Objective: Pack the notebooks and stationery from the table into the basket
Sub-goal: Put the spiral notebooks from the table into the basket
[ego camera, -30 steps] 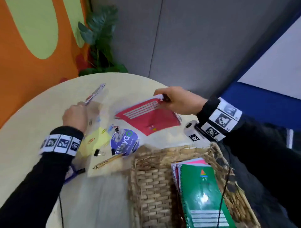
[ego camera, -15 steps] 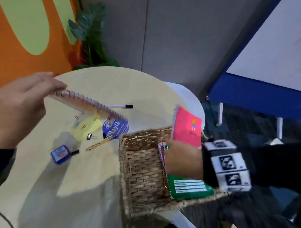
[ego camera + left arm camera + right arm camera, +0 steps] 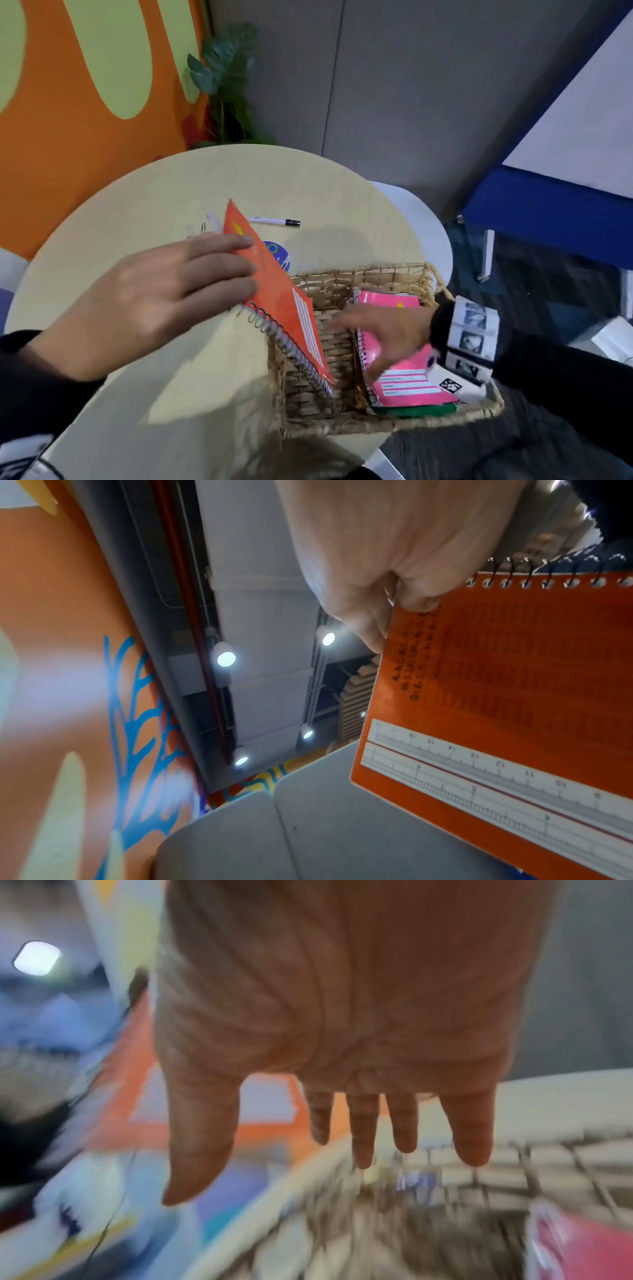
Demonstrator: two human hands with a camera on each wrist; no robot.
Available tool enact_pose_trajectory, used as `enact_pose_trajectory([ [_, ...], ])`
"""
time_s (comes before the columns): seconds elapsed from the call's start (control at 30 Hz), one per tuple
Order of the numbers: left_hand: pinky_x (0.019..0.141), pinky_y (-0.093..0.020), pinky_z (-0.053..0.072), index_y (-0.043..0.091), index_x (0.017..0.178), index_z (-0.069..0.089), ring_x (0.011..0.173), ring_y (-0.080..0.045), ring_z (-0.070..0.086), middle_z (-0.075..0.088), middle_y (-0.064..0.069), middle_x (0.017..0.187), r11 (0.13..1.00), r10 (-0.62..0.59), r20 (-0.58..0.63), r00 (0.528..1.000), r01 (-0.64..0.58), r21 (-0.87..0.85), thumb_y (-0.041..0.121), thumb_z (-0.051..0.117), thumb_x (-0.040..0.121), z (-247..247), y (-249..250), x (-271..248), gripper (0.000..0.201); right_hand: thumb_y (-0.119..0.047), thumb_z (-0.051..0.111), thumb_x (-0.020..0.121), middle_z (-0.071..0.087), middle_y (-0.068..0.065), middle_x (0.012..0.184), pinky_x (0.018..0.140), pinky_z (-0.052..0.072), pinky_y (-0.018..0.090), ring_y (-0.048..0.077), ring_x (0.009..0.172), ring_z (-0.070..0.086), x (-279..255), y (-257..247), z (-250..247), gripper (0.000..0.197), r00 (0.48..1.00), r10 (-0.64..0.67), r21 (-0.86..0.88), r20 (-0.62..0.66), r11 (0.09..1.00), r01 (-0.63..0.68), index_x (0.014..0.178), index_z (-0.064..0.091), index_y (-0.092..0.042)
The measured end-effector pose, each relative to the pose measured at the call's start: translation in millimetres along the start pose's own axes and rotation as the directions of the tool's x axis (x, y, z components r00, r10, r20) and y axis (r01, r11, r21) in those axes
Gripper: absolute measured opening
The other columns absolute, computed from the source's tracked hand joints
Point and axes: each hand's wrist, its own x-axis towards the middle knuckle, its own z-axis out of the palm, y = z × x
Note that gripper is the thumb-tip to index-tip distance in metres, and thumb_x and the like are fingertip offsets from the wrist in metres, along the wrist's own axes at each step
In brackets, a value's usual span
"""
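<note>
Your left hand [image 3: 150, 298] pinches the orange notebook [image 3: 281, 298] at frame centre, spine slanting down into the basket [image 3: 342, 421]; your right hand [image 3: 387, 335], fingers spread, waits lower right

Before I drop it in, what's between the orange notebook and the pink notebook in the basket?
In the head view, bare wicker basket floor lies between the orange notebook and the pink notebook, with the open right hand reaching across above it.

An orange wall with pale green rounded shapes [image 3: 85, 102] fills ten o'clock, a leafy green plant [image 3: 226, 85] stands at twelve before grey panel walls [image 3: 394, 85], and a blue-edged partition [image 3: 548, 212] (over dark carpet) sits at three o'clock.
</note>
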Motion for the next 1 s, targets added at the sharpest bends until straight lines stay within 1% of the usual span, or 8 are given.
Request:
enact_pose_trajectory([
  [0.1,0.092,-0.042,0.054,-0.001,0.092,0.076,0.111,-0.035,0.064,0.073,-0.016,0.099,0.982,0.189,-0.08,0.979,-0.185,0.047,0.013,0.041,0.101,3.1,19.3,21.6,0.039,-0.058,0.078,0.055,0.032,-0.004,0.152,0.12,0.022,0.043,0.007,0.14,0.029,-12.2,2.8,-31.9,0.109,0.951,0.075,0.535,-0.3,0.838,0.103,0.145,0.019,-0.039],
  [0.27,0.098,-0.038,0.052,0.004,0.088,0.076,0.113,-0.033,0.064,0.071,-0.015,0.105,0.931,0.357,-0.204,0.911,-0.366,-0.003,0.012,0.049,0.096,11.5,43.9,55.1,0.029,-0.017,0.078,0.068,0.05,0.016,0.131,0.098,0.047,0.034,0.029,0.121,0.048,-17.3,-8.5,-25.7,0.084,0.917,-0.123,0.869,-0.38,0.293,0.399,0.141,0.035,-0.015],
  [0.37,0.106,-0.03,0.045,0.006,0.107,0.072,0.121,-0.026,0.059,0.064,-0.016,0.125,0.942,0.23,-0.251,0.94,-0.28,-0.184,0.009,0.044,0.099,27.0,44.1,65.7,0.029,-0.015,0.079,0.07,0.068,0.015,0.106,0.078,0.055,0.034,0.025,0.089,0.066,-31.4,2.9,-11.5,0.058,0.917,0.018,0.912,-0.398,0.114,0.393,0.124,0.058,-0.013],
  [0.47,0.107,-0.012,0.038,0.016,0.127,0.055,0.123,-0.007,0.053,0.056,-0.001,0.133,0.966,-0.076,-0.168,0.983,0.031,-0.255,0.003,0.049,0.096,50.0,30.0,64.3,0.034,-0.014,0.076,0.072,0.073,0.012,0.106,0.071,0.062,0.03,0.021,0.083,0.074,-55.7,27.5,6.4,0.047,0.867,0.253,0.891,-0.43,-0.034,0.452,0.117,0.064,-0.014],
  [0.6,0.099,-0.021,0.047,0.025,0.124,0.058,0.112,-0.007,0.062,0.065,0.01,0.121,0.835,-0.457,0.178,0.872,0.489,-0.251,0.039,0.042,0.092,96.6,-10.0,25.0,0.038,-0.011,0.06,0.082,0.067,0.021,0.118,0.075,0.061,0.037,0.027,0.09,0.073,-76.8,65.5,37.6,0.042,0.827,0.476,0.94,-0.299,-0.002,0.342,0.124,0.058,-0.01],
  [0.73,0.093,-0.028,0.049,0.022,0.121,0.063,0.111,-0.015,0.064,0.067,0.006,0.121,0.648,-0.695,0.313,0.648,0.752,-0.12,0.021,0.057,0.093,132.7,-27.4,-31.1,0.029,0.0,0.054,0.089,0.07,0.023,0.11,0.058,0.061,0.031,0.023,0.073,0.075,-67.5,91.5,65.1,0.026,0.747,0.649,0.989,-0.141,0.055,0.139,0.113,0.062,-0.005],
  [0.9,0.097,-0.027,0.045,0.02,0.119,0.063,0.114,-0.017,0.062,0.067,0.003,0.123,0.411,-0.834,0.396,0.385,0.911,-0.02,0.017,0.055,0.092,160.6,-30.0,-96.9,0.028,-0.037,0.071,0.079,0.07,0.0,0.082,0.074,0.054,0.027,0.02,0.083,0.07,-34.9,121.3,83.8,0.022,0.568,0.817,0.634,-0.102,0.493,-0.596,0.076,0.064,-0.016],
  [1.0,0.098,-0.028,0.045,0.02,0.121,0.062,0.117,-0.02,0.061,0.066,0.001,0.125,0.308,-0.884,0.374,0.281,0.951,0.013,0.015,0.057,0.089,164.6,-33.1,-123.4,0.032,-0.041,0.058,0.085,0.069,0.007,0.111,0.089,0.05,0.03,0.024,0.105,0.064,-23.4,116.5,80.8,0.034,0.524,0.848,0.386,-0.083,0.512,-0.767,0.104,0.066,-0.015],
])
